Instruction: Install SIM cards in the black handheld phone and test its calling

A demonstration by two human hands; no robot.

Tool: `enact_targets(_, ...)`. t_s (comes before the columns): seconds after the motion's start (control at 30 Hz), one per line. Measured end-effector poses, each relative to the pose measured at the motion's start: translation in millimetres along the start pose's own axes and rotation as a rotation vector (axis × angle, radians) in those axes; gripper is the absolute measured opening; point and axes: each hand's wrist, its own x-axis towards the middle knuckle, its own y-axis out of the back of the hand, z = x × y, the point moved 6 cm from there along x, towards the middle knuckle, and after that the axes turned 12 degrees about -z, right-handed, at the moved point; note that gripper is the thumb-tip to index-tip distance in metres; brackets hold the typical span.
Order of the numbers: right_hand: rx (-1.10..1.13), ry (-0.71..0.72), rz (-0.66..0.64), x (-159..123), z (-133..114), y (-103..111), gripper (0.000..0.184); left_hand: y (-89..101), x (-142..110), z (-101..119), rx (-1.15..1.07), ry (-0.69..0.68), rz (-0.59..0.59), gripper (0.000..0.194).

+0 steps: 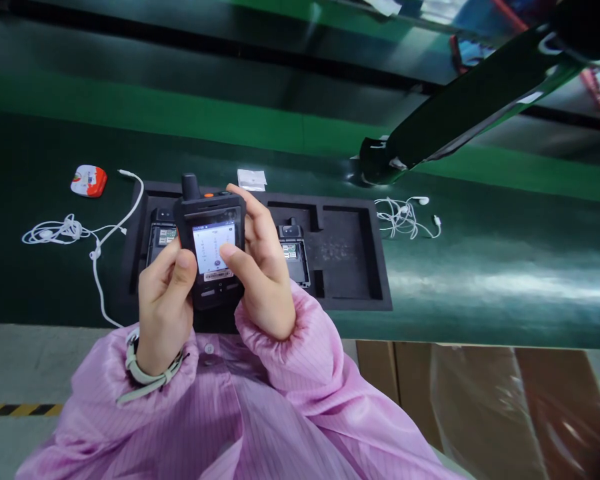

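A black handheld radio (213,285) with a stubby antenna and a lit screen is held upright between my two hands. My left hand (167,293) is closed around its left side, thumb along the edge. My right hand (265,273) grips the right side, its thumb touching the lit screen, which shows a keypad-like page. Behind the hands lies a black foam tray (353,253) on the green bench. In it sit two opened devices with bare circuit parts, one at the left (161,237) and one at the right (295,257), both partly hidden by my hands.
White earphones (400,215) lie coiled right of the tray. A white cable (96,267) and another coiled earphone lead (63,230) lie left, near a red-and-white packet (89,181). A small white packet (251,179) is behind the tray. A dark slanted arm (460,107) rises at right.
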Motion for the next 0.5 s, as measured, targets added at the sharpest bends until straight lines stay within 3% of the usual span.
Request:
enact_targets(0.23, 0.048, 0.043, -0.005, -1.2, -0.7, 1.2, 0.062, -0.4, 1.2, 0.9, -0.031, -0.007, 0.005, 0.036)
enact_targets(0.5, 0.004, 0.053, 0.000, -3.8, 2.1, 1.6, 0.065, 1.0, 0.3, 0.2, -0.015, 0.000, 0.028, 0.034)
